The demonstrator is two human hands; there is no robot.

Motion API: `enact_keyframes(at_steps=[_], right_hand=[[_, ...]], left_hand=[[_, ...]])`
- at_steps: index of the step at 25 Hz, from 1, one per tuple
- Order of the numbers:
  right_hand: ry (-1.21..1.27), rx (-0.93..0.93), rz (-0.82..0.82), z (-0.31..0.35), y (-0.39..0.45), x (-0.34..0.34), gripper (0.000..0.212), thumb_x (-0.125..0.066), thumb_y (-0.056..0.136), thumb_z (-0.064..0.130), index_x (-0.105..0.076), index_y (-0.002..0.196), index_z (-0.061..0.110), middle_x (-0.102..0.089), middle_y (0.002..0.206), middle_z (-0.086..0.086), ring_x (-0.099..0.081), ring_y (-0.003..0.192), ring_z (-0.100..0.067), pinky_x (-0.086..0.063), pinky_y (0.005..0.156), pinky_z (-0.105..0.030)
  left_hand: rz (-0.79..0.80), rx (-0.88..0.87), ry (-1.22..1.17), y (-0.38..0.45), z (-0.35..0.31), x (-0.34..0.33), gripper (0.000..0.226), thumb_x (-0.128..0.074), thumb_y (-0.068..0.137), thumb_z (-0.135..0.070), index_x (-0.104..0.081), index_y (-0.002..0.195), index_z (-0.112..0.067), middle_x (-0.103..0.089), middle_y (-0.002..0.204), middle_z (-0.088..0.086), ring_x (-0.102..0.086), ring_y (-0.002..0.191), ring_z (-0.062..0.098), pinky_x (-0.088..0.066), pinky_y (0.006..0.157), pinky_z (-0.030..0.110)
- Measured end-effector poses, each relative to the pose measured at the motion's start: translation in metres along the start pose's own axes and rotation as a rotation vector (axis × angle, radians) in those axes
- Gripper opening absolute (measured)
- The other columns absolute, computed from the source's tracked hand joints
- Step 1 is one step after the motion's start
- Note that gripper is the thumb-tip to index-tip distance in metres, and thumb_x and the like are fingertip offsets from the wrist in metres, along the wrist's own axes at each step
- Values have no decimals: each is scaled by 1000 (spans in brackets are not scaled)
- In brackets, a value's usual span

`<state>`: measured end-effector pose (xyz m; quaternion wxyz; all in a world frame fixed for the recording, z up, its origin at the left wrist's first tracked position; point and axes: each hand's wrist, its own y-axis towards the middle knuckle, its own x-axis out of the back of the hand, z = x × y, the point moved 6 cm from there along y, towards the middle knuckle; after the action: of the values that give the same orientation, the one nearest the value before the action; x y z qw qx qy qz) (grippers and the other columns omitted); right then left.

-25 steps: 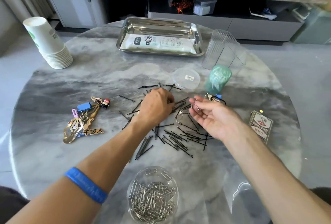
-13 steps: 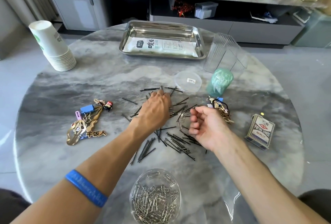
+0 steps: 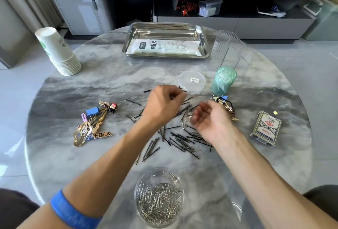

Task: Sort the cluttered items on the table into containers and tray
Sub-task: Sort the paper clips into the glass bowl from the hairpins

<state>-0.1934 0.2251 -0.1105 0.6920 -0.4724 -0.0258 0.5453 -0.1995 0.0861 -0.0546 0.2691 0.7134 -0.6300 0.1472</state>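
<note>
Paper clips (image 3: 187,117) lie mixed among black hairpins (image 3: 180,140) at the middle of the counter (image 3: 109,82), and picking them out looks like the step in hand. Left hand (image 3: 162,105) hovers over the far part of the pile, fingers curled; whether its grip holds a clip cannot be told. Right hand (image 3: 208,117) sits palm-up just right of it, fingers loosely cupped, nothing visible in it. The near bowl (image 3: 158,197) already holds many clips. Next move, likely: pinch one thin clip free of the pins, then carry it near to the bowl.
</note>
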Motion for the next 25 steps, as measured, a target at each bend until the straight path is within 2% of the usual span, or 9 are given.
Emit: enact_keyframes(at_steps=[2, 4, 6, 9, 12, 15, 17, 20, 25], right_hand=[[-49, 32, -31, 9, 0, 11, 36, -44, 100, 25, -45, 65, 17, -40, 46, 2, -30, 30, -9, -22, 35, -11], [-113, 40, -15, 13, -2, 14, 35, -44, 98, 26, -41, 64, 19, -37, 44, 5, -22, 28, -8, -15, 34, -10], [-162, 64, -1, 13, -2, 12, 34, -45, 98, 26, -41, 64, 19, -36, 43, 6, -20, 27, -7, -14, 33, -10], [-221, 109, -28, 9, 1, 11, 34, -47, 97, 25, -42, 63, 19, -37, 44, 5, -20, 28, -7, -14, 33, -11], [-252, 118, -55, 5, 4, 11, 35, -48, 96, 24, -43, 62, 18, -37, 45, 5, -21, 28, -8, -14, 35, -11], [-267, 126, -58, 2, 6, 10, 35, -49, 95, 24, -44, 61, 18, -38, 45, 4, -21, 29, -8, -14, 35, -12], [-267, 121, -55, 2, 6, 11, 35, -49, 95, 24, -45, 61, 18, -39, 45, 4, -22, 29, -8, -15, 35, -13], [-259, 113, -49, 2, 6, 12, 35, -49, 96, 24, -45, 61, 18, -39, 45, 4, -22, 29, -8, -15, 34, -14], [-268, 122, -50, 2, 4, 12, 34, -49, 96, 23, -46, 62, 17, -41, 46, 3, -23, 30, -8, -14, 36, -13]], left_hand=[[87, 30, 197, -2, 22, 3, 13, -66, 89, -10, -77, 93, -12, -74, 84, -2, -61, 63, 0, -46, 58, 6], [201, -22, 335, -7, 34, -5, 23, -63, 90, -7, -74, 109, -14, -72, 98, 3, -63, 73, 10, -55, 68, 16], [251, -75, 394, -9, 36, -13, 28, -61, 93, -11, -71, 118, -19, -63, 101, -1, -57, 76, 11, -47, 65, 12], [265, -126, 487, 1, 36, -15, 25, -61, 93, -11, -75, 110, -24, -57, 95, -9, -53, 78, 8, -33, 58, 8], [268, -187, 623, 2, 34, -21, 25, -50, 95, -8, -73, 101, -17, -62, 96, -6, -62, 83, 13, -42, 58, 14], [231, -193, 644, -1, 39, -24, 17, -43, 98, -8, -59, 99, -8, -57, 101, 2, -56, 91, 21, -56, 69, 33], [217, -153, 634, -2, 44, -23, 14, -40, 99, -6, -53, 105, -7, -53, 108, 6, -51, 93, 20, -55, 77, 36], [244, -159, 614, -2, 46, -21, 16, -40, 101, -7, -54, 107, -8, -53, 108, 4, -53, 94, 20, -53, 78, 33], [283, -175, 672, 2, 34, -17, 22, -45, 92, -1, -67, 94, -7, -65, 98, 2, -60, 72, 16, -43, 62, 17]])
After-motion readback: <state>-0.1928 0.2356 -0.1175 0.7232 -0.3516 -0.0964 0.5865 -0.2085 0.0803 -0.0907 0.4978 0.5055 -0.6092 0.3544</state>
